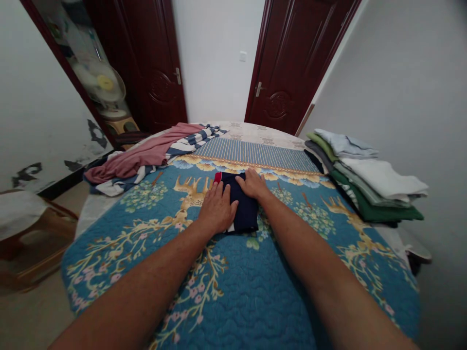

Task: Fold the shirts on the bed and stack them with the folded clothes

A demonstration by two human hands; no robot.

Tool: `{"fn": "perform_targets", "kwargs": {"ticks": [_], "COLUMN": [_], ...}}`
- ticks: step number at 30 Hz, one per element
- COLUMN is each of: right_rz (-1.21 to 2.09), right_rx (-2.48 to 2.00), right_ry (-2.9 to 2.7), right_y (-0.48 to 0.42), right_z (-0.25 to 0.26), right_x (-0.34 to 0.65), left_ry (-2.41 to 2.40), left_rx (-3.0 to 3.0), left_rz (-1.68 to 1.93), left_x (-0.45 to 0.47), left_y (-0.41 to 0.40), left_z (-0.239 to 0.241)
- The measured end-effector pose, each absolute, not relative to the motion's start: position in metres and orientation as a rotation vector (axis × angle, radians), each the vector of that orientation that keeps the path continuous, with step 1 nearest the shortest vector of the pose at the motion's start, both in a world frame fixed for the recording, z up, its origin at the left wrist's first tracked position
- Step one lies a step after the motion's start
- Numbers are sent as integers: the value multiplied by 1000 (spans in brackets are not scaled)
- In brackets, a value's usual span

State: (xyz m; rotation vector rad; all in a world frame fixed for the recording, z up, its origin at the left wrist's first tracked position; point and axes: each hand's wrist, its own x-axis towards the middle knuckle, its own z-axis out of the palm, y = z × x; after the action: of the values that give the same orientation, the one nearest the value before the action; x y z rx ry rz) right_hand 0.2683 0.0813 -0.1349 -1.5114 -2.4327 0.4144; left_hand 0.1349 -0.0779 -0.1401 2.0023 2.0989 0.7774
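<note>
A small folded navy garment (243, 206) with a red trim at its far left corner lies in the middle of a bed covered by a blue floral quilt (233, 287). My left hand (218, 208) rests flat on the garment's left side, fingers stretched out. My right hand (252, 184) lies flat on its far right part, fingers together and extended. Both hands press on the cloth and grip nothing.
A heap of unfolded clothes, pink and blue-white striped (146, 155), lies at the bed's far left. A stack of folded clothes (365, 182) sits along the right edge by the wall. Two dark red doors (284, 63) stand behind. A wooden chair (25, 228) and a fan (104, 87) are at left.
</note>
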Motion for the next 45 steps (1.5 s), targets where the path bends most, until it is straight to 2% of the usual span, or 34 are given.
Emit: {"fn": "perform_targets", "kwargs": {"ticks": [8,16,22,26,30,38,41,45], "right_rz": [372,203,229,445,718,1478,1569,1459], "right_rx": [-1322,-1248,-1316,-1231,-1349,-1444,-1431,-1210], "right_ry": [-2353,-2500,-2454,-2302,-1911,-1489,-1483,-1536], "right_y": [66,-24,-77,-65,-30,1,1,-6], "right_z": [-135,-141,-146,-140,-131,-113,-109,-116], "right_x": [281,314,344,350,345,329,322,303], "left_ry": [2107,2116,2056,2070,2072,1896,1876,1921], "left_rx": [2016,2026,2056,2059,1944,1214,1192,1263], "left_rz": [735,705,793,957,1087,1345,1339,1318], "left_x": [133,133,123,111,102,79,75,75], "left_y": [-77,-77,-76,-75,-73,-61,-58,-59], "left_z": [-137,-135,-135,-131,-124,-124,-127,-125]}}
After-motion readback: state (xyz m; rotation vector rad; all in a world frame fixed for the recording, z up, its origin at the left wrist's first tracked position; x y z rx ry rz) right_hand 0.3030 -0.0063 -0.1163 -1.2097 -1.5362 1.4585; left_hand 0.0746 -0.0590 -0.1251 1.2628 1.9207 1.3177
